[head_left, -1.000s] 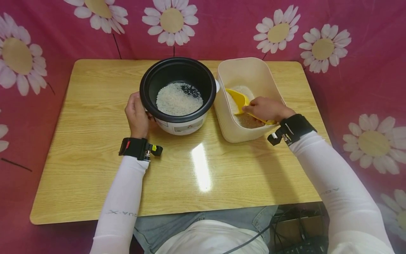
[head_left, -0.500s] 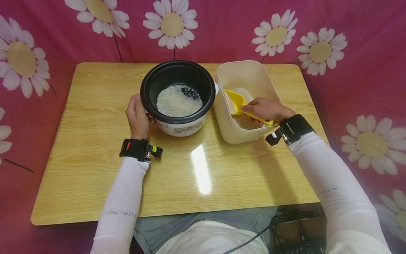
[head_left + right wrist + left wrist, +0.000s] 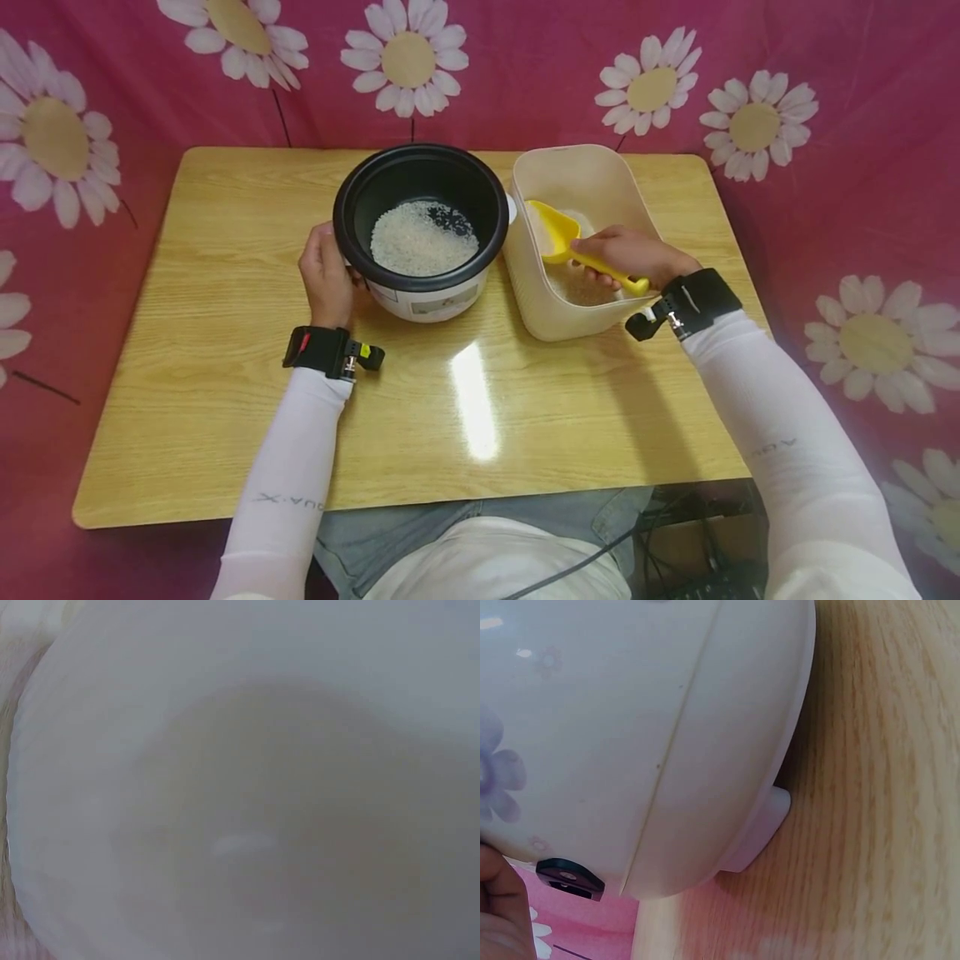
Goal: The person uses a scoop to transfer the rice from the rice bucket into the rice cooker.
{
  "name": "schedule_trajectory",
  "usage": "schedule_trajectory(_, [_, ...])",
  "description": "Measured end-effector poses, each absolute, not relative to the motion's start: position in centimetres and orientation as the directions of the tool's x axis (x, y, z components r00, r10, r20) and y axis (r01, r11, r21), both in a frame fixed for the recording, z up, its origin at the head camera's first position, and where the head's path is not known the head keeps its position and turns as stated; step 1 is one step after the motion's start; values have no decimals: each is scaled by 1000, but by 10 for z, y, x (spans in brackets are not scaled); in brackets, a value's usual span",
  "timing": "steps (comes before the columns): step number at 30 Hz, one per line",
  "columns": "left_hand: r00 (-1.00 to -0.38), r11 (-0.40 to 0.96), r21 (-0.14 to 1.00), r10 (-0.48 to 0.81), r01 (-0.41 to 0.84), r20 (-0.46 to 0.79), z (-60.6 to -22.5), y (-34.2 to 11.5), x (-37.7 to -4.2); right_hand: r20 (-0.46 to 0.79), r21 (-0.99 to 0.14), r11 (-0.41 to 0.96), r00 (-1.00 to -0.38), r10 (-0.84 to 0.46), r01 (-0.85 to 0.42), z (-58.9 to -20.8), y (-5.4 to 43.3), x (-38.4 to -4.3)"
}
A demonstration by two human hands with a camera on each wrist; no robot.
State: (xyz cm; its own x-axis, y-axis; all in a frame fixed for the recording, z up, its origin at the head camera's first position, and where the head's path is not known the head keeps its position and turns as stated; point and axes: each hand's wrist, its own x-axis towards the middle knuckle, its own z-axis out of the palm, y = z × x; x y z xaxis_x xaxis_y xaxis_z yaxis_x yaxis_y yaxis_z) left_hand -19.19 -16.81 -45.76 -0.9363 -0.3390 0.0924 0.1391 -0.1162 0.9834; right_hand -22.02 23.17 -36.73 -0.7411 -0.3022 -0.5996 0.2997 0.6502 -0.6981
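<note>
My left hand (image 3: 327,275) holds the left side of a white rice cooker (image 3: 442,305) with a black inner pot (image 3: 422,167). White rice (image 3: 420,237) lies in the pot, with a little dark bottom showing at the back right. In the left wrist view, curled fingers (image 3: 501,889) sit at the edge of the cooker's flowered body (image 3: 607,735). My right hand (image 3: 633,254) grips the handle of a yellow scoop (image 3: 564,232), its bowl inside a cream rice bin (image 3: 551,312). Rice shows in the scoop. The bin's wall (image 3: 225,780) fills the right wrist view, blurred.
Cooker and bin stand side by side on a wooden table (image 3: 225,417), the cooker's right handle (image 3: 512,208) close to the bin's wall. A pink flowered cloth (image 3: 525,75) hangs behind and around the table. Cables (image 3: 667,542) lie below its front edge.
The yellow scoop has risen a little inside the bin, its bowl shifting slightly left and away from me. My left hand stays on the cooker. The head view has tilted slightly.
</note>
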Motion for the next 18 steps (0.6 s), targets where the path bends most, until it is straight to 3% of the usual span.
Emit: schedule_trajectory(18, [-940, -119, 987, -337, 107, 61, -457, -166, -193, -644, -753, 416, -704, -300, 511, -361, 232, -217])
